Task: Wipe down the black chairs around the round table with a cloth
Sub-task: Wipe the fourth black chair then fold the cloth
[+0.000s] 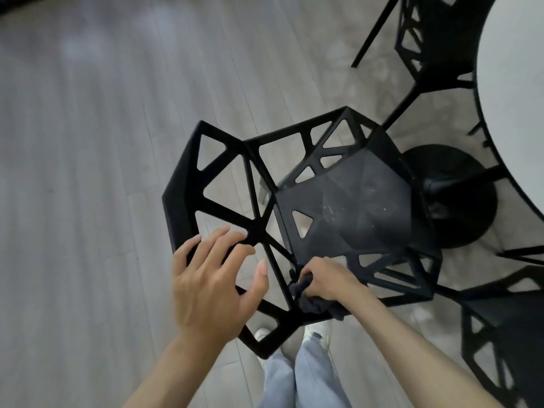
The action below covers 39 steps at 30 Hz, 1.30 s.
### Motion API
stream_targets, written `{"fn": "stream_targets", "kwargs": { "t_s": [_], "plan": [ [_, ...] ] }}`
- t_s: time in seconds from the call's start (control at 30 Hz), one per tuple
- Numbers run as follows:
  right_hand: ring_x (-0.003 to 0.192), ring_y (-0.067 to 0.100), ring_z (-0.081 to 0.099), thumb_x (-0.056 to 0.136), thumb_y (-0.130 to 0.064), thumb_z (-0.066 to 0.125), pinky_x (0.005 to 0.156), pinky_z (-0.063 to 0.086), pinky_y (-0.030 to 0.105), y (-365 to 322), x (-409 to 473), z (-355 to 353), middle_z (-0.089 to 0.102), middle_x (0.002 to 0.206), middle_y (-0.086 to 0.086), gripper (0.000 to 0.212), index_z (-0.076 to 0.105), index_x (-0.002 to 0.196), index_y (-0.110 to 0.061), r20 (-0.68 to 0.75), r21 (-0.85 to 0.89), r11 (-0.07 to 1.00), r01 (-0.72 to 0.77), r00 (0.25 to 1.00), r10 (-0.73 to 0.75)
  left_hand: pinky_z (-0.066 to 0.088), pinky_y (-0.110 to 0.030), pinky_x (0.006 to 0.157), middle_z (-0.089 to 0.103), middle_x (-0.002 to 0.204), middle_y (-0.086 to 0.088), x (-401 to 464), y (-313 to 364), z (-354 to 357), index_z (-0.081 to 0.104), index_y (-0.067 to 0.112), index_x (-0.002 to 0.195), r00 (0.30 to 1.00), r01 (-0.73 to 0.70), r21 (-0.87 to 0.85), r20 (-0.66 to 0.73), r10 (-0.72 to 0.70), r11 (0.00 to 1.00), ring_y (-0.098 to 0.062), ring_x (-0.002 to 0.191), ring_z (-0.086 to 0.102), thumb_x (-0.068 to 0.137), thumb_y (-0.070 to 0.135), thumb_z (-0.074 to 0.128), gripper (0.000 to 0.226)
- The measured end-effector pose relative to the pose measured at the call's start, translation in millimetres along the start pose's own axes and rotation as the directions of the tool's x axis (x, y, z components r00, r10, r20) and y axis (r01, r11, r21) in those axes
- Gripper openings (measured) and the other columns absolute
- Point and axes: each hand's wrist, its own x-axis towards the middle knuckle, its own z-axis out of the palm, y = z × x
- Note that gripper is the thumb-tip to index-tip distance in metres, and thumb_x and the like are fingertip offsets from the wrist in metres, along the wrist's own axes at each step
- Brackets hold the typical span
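Head view, from left to right. On the left side of the frame only pale wooden floor. Near the lower middle, left hand, fingers straight and spread, holding nothing, lying on the openwork back of the nearest black chair as if to steady it. Just to the right of it, right hand, fingers curled round a bunched dark cloth, pressed on the frame where the back meets the seat. Below, pale jeans and light shoes between the two forearms. In the middle of the frame, the seat of this chair, with pale specks and a dusty bloom on it, so probably not yet wiped. Further right, a black round base on the floor, and above it the white round table at the right edge. Second black chair in the upper right, third black chair in the lower right, both apart from the hands. Judging so: task at an early or middle stage, one chair in work, seat and two more chairs left; whether those two are already clean, cannot be told.
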Motion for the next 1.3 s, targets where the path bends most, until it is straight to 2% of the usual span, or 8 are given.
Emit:
{"fn": "stream_targets", "kwargs": {
  "t_s": [0.23,0.47,0.57,0.63,0.77,0.9,1.03,1.3],
  "plan": [
    [0.098,0.023,0.069,0.09,-0.023,0.07,0.071,0.043,0.028,9,59,30,0.073,0.102,-0.005,0.017,0.077,0.102,-0.034,-0.324,0.045,0.989,-0.141,0.934,0.148,0.042,-0.052,0.108,0.076,0.114,0.007,-4,-3,6,0.077,0.022,0.087,0.999,-0.032,0.0,-0.014,0.032,0.999,-0.018,0.119,0.069,0.105,0.05,0.041,0.049],
    [0.1,0.026,0.07,0.089,-0.036,0.072,0.075,0.043,0.03,-2,25,11,0.074,0.103,0.0,0.017,0.075,0.106,-0.035,-0.136,-0.07,0.996,-0.051,0.99,0.041,0.039,-0.048,0.114,0.076,0.112,0.007,-3,-3,5,0.076,0.023,0.086,1.0,-0.02,0.027,-0.015,0.021,0.999,-0.017,0.122,0.068,0.104,0.05,0.045,0.046],
    [0.09,0.028,0.068,0.083,-0.036,0.068,0.075,0.054,0.035,-16,-24,3,0.068,0.085,-0.004,0.007,0.072,0.087,-0.033,-0.062,-0.14,0.989,0.043,0.997,-0.052,0.04,-0.051,0.112,0.076,0.112,0.006,-2,-3,1,0.076,0.023,0.086,0.999,-0.03,0.003,-0.011,0.03,1.0,-0.018,0.122,0.068,0.106,0.048,0.044,0.045],
    [0.083,0.025,0.065,0.082,-0.036,0.067,0.072,0.053,0.035,-18,-53,10,0.058,0.077,-0.006,0.006,0.069,0.082,-0.03,-0.105,-0.162,0.984,0.073,0.99,-0.091,0.042,-0.052,0.109,0.076,0.112,0.005,-2,-2,0,0.075,0.022,0.085,0.999,-0.029,-0.02,-0.024,0.029,0.999,-0.018,0.122,0.068,0.107,0.047,0.044,0.046],
    [0.096,0.018,0.062,0.093,-0.041,0.06,0.074,0.044,0.031,-16,-71,30,0.057,0.099,-0.009,0.019,0.073,0.105,-0.033,-0.289,-0.261,0.958,0.115,0.938,-0.191,0.042,-0.052,0.108,0.077,0.113,0.003,-2,-1,2,0.076,0.021,0.085,0.999,-0.029,-0.035,-0.038,0.027,0.999,-0.019,0.121,0.069,0.107,0.047,0.043,0.047],
    [0.098,0.015,0.055,0.098,-0.039,0.06,0.072,0.044,0.029,-17,-51,43,0.054,0.108,-0.008,0.019,0.066,0.116,-0.033,-0.355,-0.251,0.967,0.044,0.925,-0.134,0.044,-0.049,0.105,0.077,0.111,0.004,-2,0,3,0.076,0.021,0.084,0.999,-0.028,-0.018,-0.045,0.027,0.999,-0.018,0.119,0.069,0.106,0.044,0.047,0.042],
    [0.102,0.025,0.061,0.099,-0.026,0.058,0.079,0.05,0.039,-11,-7,44,0.056,0.11,0.0,0.013,0.063,0.111,-0.025,-0.339,-0.187,0.981,-0.041,0.941,-0.025,0.045,-0.042,0.1,0.077,0.109,0.006,-2,1,3,0.076,0.02,0.083,0.995,-0.037,-0.023,-0.091,0.035,0.999,-0.016,0.114,0.071,0.105,0.036,0.051,0.038],
    [0.107,0.028,0.057,0.098,-0.018,0.054,0.083,0.052,0.041,8,61,46,0.059,0.115,0.003,0.027,0.067,0.12,-0.026,-0.375,-0.155,0.981,-0.119,0.926,0.054,0.043,-0.038,0.095,0.078,0.106,0.007,-2,-5,6,0.076,0.018,0.081,0.987,-0.09,-0.054,-0.137,0.082,0.994,-0.015,0.106,0.072,0.106,0.033,0.048,0.04]
  ]
}}
